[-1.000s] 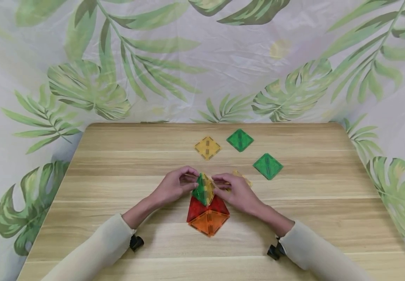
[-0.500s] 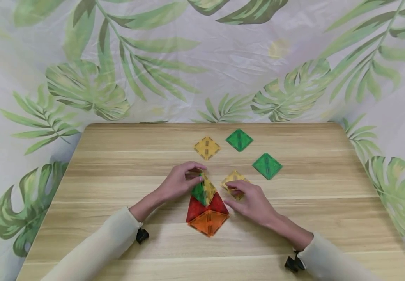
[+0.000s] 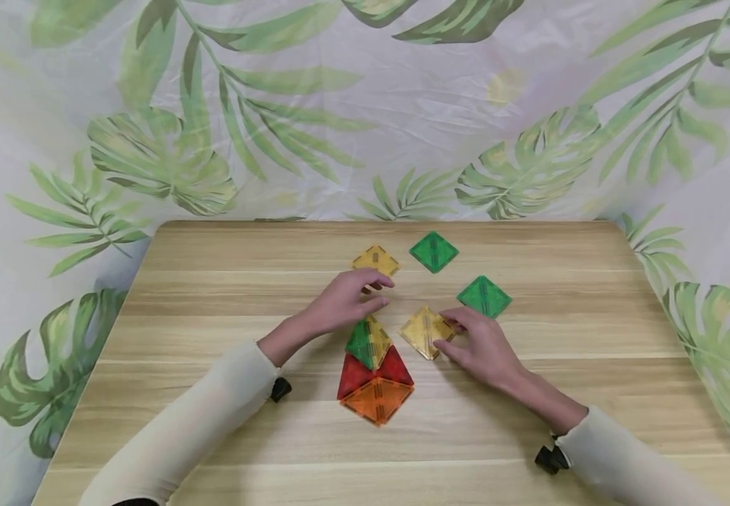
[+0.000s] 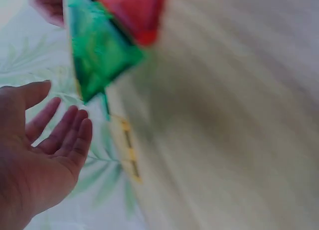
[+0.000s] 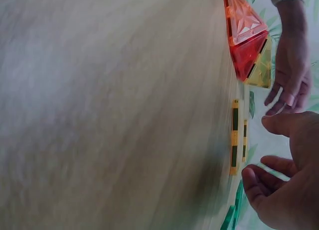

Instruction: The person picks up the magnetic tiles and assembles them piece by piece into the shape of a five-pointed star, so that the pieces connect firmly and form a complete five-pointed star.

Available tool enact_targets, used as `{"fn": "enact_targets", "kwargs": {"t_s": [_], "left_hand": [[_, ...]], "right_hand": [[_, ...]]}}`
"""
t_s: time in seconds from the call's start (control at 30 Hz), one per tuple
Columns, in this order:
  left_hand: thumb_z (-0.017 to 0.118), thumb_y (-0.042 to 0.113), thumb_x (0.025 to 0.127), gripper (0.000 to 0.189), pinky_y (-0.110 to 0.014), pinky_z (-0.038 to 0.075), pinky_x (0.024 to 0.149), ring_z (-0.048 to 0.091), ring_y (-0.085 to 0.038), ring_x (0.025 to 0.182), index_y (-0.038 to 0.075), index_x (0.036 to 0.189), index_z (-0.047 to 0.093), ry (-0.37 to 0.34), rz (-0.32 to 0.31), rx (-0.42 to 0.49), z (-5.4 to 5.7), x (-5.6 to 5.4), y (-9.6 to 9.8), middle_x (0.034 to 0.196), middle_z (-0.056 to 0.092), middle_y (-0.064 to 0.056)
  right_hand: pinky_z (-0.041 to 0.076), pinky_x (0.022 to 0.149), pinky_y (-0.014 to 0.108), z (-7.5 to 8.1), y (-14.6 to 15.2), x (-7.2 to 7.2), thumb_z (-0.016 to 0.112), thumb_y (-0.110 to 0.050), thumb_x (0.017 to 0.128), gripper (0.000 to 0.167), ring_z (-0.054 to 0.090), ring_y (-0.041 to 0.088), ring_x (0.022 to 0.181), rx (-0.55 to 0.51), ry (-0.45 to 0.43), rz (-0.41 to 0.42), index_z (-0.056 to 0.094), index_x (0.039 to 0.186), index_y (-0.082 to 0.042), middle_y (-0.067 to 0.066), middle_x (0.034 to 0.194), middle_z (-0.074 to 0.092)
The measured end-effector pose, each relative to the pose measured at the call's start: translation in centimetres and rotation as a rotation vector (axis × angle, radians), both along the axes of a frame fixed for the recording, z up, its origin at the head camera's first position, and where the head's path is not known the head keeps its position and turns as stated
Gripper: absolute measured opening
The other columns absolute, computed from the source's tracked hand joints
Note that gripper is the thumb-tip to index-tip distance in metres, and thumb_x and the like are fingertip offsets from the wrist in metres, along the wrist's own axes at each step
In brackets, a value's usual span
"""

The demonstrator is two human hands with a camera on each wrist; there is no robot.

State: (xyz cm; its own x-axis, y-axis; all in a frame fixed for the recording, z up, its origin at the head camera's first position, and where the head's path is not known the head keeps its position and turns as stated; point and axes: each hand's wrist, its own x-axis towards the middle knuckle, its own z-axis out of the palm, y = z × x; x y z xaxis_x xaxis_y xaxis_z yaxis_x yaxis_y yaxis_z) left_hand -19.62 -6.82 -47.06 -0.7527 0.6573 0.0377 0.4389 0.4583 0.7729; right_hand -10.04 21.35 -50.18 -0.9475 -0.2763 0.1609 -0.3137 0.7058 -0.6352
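Observation:
A small structure of translucent magnetic tiles stands mid-table, with an orange tile pair (image 3: 377, 400) in front, red tiles (image 3: 396, 369) behind it, and a green tile (image 3: 360, 344) and a yellow tile (image 3: 376, 343) on top. My left hand (image 3: 346, 299) hovers just behind the structure's peak, fingers loosely extended and holding nothing. In the left wrist view a gap separates the left hand (image 4: 45, 145) from the green tile (image 4: 99, 51). My right hand (image 3: 485, 348) is at the right side of a flat yellow tile pair (image 3: 424, 334), thumb and fingers spread; whether they touch it is unclear.
Another yellow tile pair (image 3: 374, 258) lies farther back, partly hidden by the left hand. Two green tile pairs (image 3: 434, 251) lie behind and to the right. The wooden table (image 3: 213, 281) ends at a leaf-print cloth (image 3: 402, 126).
The right hand has left the structure and moved right to the flat yellow tile pair. The left hand has let go of the structure's top and shifted back and right.

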Motion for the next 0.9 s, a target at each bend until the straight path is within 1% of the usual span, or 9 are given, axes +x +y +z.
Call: {"fn": "enact_targets", "kwargs": {"t_s": [0.07,0.13,0.27,0.33,0.47,0.57,0.7,0.9], "left_hand": [[0.07,0.011,0.103,0.033,-0.041,0.058,0.1,0.07,-0.032,0.118,-0.003,0.133,0.069,0.01,-0.044,-0.054,0.7,-0.2,1.0,0.13,0.072,-0.018],[0.071,0.012,0.102,0.036,-0.041,0.058,0.1,0.071,-0.03,0.116,-0.003,0.134,0.068,0.001,-0.092,-0.12,1.2,-0.2,2.1,0.13,0.072,-0.018],[0.074,0.016,0.101,0.042,-0.042,0.056,0.104,0.07,-0.029,0.12,-0.002,0.138,0.066,-0.027,-0.16,-0.273,1.7,-0.2,3.9,0.133,0.072,-0.017],[0.076,0.017,0.1,0.045,-0.043,0.055,0.105,0.068,-0.029,0.123,-0.001,0.14,0.066,-0.037,-0.173,-0.334,1.9,-0.1,4.6,0.134,0.072,-0.016],[0.08,0.017,0.097,0.049,-0.042,0.055,0.105,0.068,-0.028,0.124,0.0,0.14,0.065,-0.057,-0.187,-0.406,2.1,-0.1,5.6,0.133,0.072,-0.016],[0.082,0.014,0.095,0.053,-0.04,0.056,0.104,0.068,-0.029,0.124,-0.001,0.142,0.063,-0.106,-0.207,-0.401,2.3,0.0,6.1,0.134,0.071,-0.017],[0.083,0.009,0.093,0.058,-0.039,0.056,0.104,0.067,-0.031,0.126,-0.003,0.145,0.06,-0.17,-0.212,-0.368,2.4,0.2,6.5,0.138,0.068,-0.02],[0.085,0.009,0.091,0.061,-0.037,0.056,0.104,0.067,-0.031,0.126,-0.002,0.145,0.06,-0.194,-0.18,-0.363,2.3,0.5,6.8,0.137,0.069,-0.02]], "right_hand": [[0.061,0.086,0.045,-0.1,0.3,-0.1,0.09,-0.015,0.085,0.052,0.07,0.027,0.098,0.012,-0.013,-0.017,0.07,0.129,0.004,0.017,0.117,0.074],[0.061,0.087,0.046,-0.2,0.5,-0.2,0.091,-0.016,0.084,0.054,0.07,0.027,0.099,0.018,-0.02,-0.03,0.07,0.13,0.004,0.017,0.118,0.074],[0.059,0.087,0.046,-0.1,0.7,-0.1,0.095,-0.023,0.08,0.064,0.069,0.027,0.1,0.028,-0.036,-0.042,0.069,0.131,0.003,0.017,0.119,0.073],[0.059,0.087,0.046,-0.1,0.7,0.1,0.097,-0.028,0.078,0.069,0.068,0.027,0.102,0.031,-0.052,-0.041,0.068,0.132,0.002,0.016,0.121,0.073],[0.057,0.09,0.045,-0.2,0.6,0.4,0.099,-0.032,0.074,0.077,0.067,0.026,0.106,0.035,-0.061,-0.037,0.067,0.135,0.001,0.015,0.125,0.071],[0.057,0.09,0.046,-0.5,0.5,0.5,0.101,-0.032,0.071,0.081,0.065,0.026,0.107,0.037,-0.052,-0.035,0.066,0.136,0.001,0.015,0.127,0.07],[0.057,0.091,0.047,-0.9,0.5,0.6,0.102,-0.028,0.07,0.081,0.065,0.026,0.108,0.032,-0.034,-0.03,0.066,0.136,0.002,0.015,0.126,0.07],[0.056,0.098,0.052,-1.2,0.3,0.5,0.101,-0.022,0.071,0.077,0.065,0.032,0.117,0.016,-0.017,-0.026,0.067,0.135,0.002,0.016,0.128,0.071]]}}
